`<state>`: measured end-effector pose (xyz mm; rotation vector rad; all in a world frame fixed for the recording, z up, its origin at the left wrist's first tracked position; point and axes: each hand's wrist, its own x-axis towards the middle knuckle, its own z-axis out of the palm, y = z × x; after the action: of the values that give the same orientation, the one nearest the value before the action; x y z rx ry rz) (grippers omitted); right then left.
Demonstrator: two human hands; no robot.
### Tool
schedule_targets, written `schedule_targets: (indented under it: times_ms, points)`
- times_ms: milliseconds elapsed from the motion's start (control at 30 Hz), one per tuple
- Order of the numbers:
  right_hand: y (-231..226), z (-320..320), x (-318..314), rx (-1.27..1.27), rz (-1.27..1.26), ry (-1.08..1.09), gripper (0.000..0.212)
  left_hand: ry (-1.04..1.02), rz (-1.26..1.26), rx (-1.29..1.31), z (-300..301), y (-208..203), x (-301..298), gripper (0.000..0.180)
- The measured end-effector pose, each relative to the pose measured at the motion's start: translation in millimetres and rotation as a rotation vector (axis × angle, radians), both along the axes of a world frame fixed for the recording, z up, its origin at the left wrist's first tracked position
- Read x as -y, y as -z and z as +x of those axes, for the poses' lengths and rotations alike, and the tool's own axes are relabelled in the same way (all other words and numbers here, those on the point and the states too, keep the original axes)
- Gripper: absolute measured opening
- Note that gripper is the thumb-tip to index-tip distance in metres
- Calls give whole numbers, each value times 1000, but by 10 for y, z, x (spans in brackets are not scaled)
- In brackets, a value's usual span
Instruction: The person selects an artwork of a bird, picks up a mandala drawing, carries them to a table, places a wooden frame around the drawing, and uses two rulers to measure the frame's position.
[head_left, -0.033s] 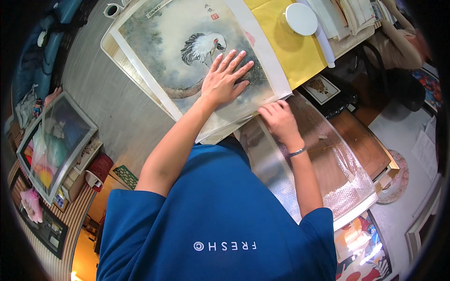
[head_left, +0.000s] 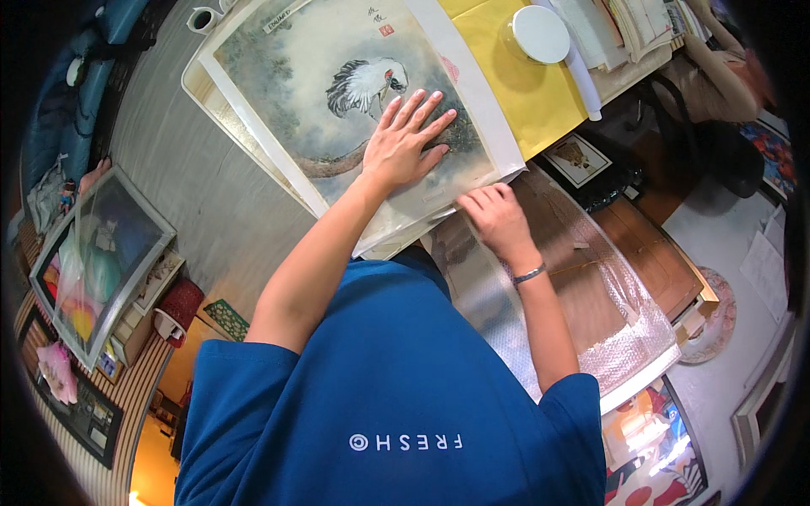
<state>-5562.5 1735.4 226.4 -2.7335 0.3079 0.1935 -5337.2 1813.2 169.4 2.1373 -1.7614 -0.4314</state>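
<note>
A print of a white-and-black bird on a branch (head_left: 278, 93), with a pale border, lies on the table in front of me. My left hand (head_left: 407, 150) rests flat on its picture area, fingers spread just below the bird. Beside the print's near edge, my right hand (head_left: 499, 221) has its fingers curled together. Its fingertips meet at the pale border (head_left: 509, 158) near the right corner; whatever they pinch there is too small to make out. Clear film seems to hang along this edge.
A yellow sheet (head_left: 481, 42) and a white-lidded round tub (head_left: 541, 35) lie beyond the print to the right. Bubble wrap (head_left: 629, 337) covers a flat panel at my right. Framed pictures lean at the left, near a red bin (head_left: 178, 304).
My right hand has shifted slightly left along the print's near edge, its fingers still curled. My left hand stays in the same place.
</note>
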Motion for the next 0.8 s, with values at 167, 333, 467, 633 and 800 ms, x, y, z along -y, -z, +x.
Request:
schedule_targets:
  times_ms: [167,333,467,633,800]
  points:
    - [82,-14,-430,97,65,54,17,33,-127,-127,54,-50,-68,59]
    - [62,11,-899,140,250,453,22,172,-196,-190,129,4,-259,57]
    - [194,138,-1209,206,474,961,32,174,-83,-188,-42,-208,-725,60]
    - [431,331,-1472,500,997,1596,37,112,68,-211,-306,-234,-1067,77]
    - [382,344,-1341,579,1403,1792,27,78,57,-237,-349,-170,-1071,85]
